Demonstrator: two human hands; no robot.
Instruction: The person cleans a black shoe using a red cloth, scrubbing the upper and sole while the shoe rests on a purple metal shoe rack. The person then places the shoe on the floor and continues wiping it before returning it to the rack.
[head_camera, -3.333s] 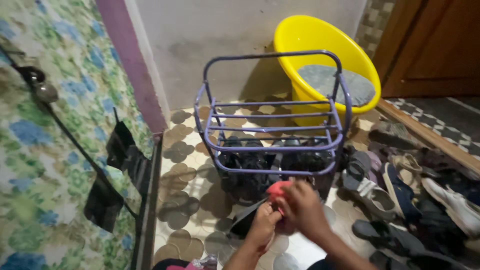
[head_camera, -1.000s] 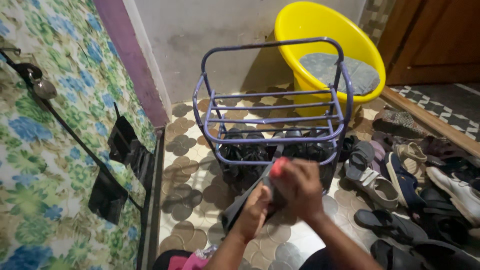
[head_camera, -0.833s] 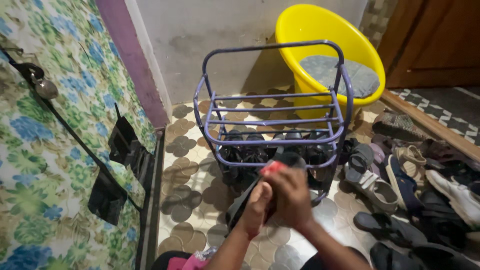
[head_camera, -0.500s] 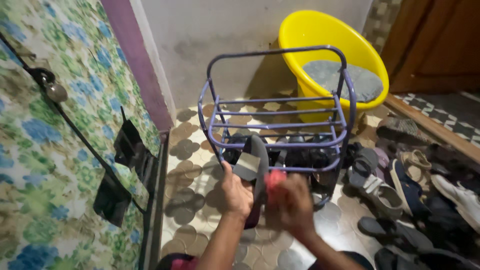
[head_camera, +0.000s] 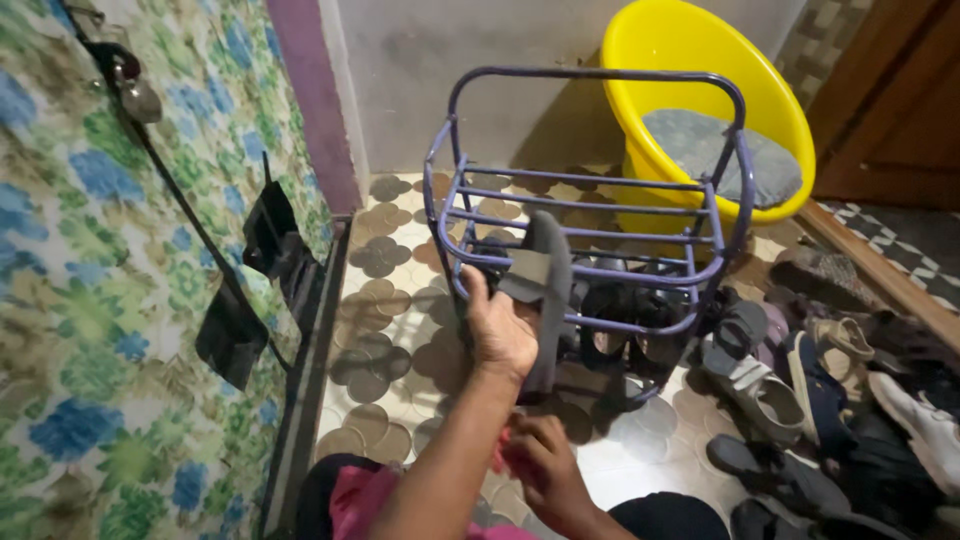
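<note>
1. Where the floral green-and-blue patterned surface (head_camera: 110, 300) fills the left side of our view, we see a dark rod with a metal knob and black brackets running down it.
2. We look down on a floor of beige tiles printed with brown rounded shapes (head_camera: 390, 300), which runs from that surface to a wooden threshold on the right.
3. We see a round yellow plastic basin (head_camera: 700, 60) tilted against the grey wall, with a grey mat lying inside it.
4. We find a purple metal-tube shoe rack (head_camera: 600, 190) standing just in front of the basin; its upper rails are bare and dark shoes sit on its lower tier.
5. We count a loose pile of sandals and shoes (head_camera: 830, 380) on the floor to the right of the rack, some grey, some dark, one white.
6. We hold a dark grey slide sandal with a broad strap (head_camera: 545, 290) upright against the rack's front rail, toe end up.
7. Our left hand (head_camera: 500, 335) grasps this sandal by its side edge, thumb toward the strap.
8. Our right hand (head_camera: 545, 470) sits low near our lap, fingers closed on a small red-pink cloth (head_camera: 503, 455), mostly hidden beneath the left forearm.
</note>
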